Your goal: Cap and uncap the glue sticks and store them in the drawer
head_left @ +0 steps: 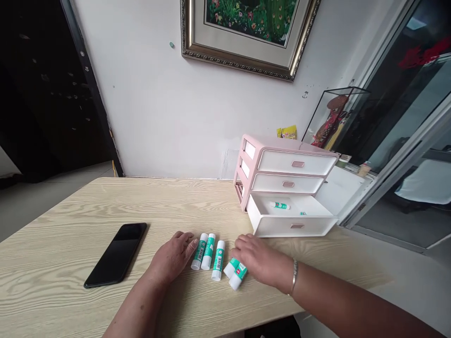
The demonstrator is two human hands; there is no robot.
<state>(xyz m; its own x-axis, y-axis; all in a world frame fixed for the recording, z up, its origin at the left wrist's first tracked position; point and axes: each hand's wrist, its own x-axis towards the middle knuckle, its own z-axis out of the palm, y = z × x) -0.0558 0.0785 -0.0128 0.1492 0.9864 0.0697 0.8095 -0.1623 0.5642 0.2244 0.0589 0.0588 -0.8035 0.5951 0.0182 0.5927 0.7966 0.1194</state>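
Observation:
Several white-and-green glue sticks lie on the wooden table between my hands. My left hand (173,257) rests on the table with fingers loosely bent, its thumb against the leftmost glue stick (199,252). Close beside that one lies a second glue stick (208,252), and a third glue stick (218,261) sits slightly apart to the right. My right hand (257,258) is closed over two slanted glue sticks (238,276), hiding their upper ends. Behind it, the bottom drawer (296,227) of a pink-and-white drawer unit (255,155) is pulled out, with a glue stick (281,205) inside.
A black phone (116,256) lies on the table (70,206) at the left. A yellow packet (287,132) shows behind the drawer unit. A glass case (333,115) stands at the right near the sliding door. A framed picture (239,63) hangs on the wall.

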